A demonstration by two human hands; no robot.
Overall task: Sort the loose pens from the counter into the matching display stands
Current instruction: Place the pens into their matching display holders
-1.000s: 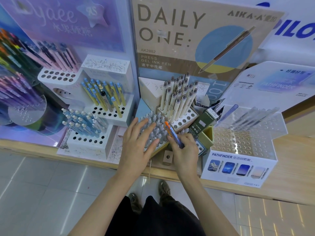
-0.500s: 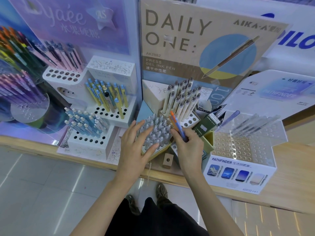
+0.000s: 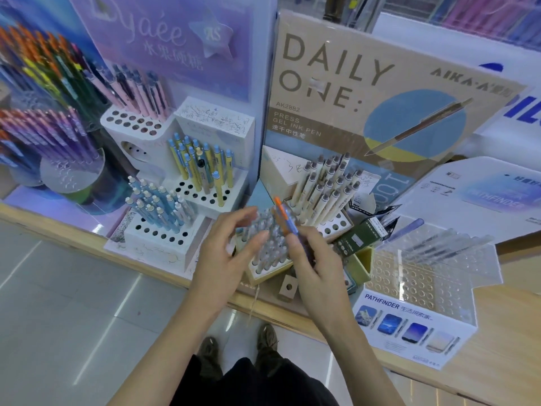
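Grip of your right hand clamps the orange-and-blue pen just above the grey-pen stand, seemingly a mismatch there, while your left hand, grip apart, hovers over that stand.

Orange-and-blue pen; cream pens, grey caps; yellow pens, blue caps; pale wooden tabletop.

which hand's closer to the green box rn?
Right. The right hand, holding an orange-and-blue pen, sits just beside the green box; the left hand is farther off, across the grey pens.
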